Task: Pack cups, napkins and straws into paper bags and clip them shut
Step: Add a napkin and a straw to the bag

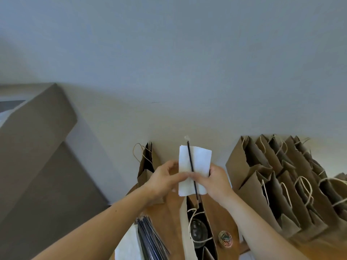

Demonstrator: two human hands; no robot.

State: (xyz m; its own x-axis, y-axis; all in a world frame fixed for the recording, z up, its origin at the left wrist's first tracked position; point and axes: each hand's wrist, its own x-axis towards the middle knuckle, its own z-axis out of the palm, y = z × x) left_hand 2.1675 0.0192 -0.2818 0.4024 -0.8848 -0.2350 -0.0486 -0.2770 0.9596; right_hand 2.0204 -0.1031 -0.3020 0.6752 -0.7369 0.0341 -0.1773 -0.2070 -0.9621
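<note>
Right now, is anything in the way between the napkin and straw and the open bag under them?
Nothing solid does. The left hand and right hand hold the napkin and straw right above the bag, whose mouth is open. Only its string handle loops across the opening, above the cup inside.

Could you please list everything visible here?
white folded paper napkin: one, white, held centrally.
thin black straw: one, black, against the napkin's front.
open brown paper bag: one, brown, below the napkin.
clear domed plastic cup: one, clear, inside that bag.
row of brown paper bags: several, brown, right side.
lone brown paper bag: one, brown, left of the napkin.
bundle of dark straws: one, dark, bottom centre-left.
tub of coloured paper clips: one, multicoloured, right of open bag.
wooden table: one, brown, underneath.
left hand: one, pinches napkin's left edge.
right hand: one, pinches napkin and straw.
</note>
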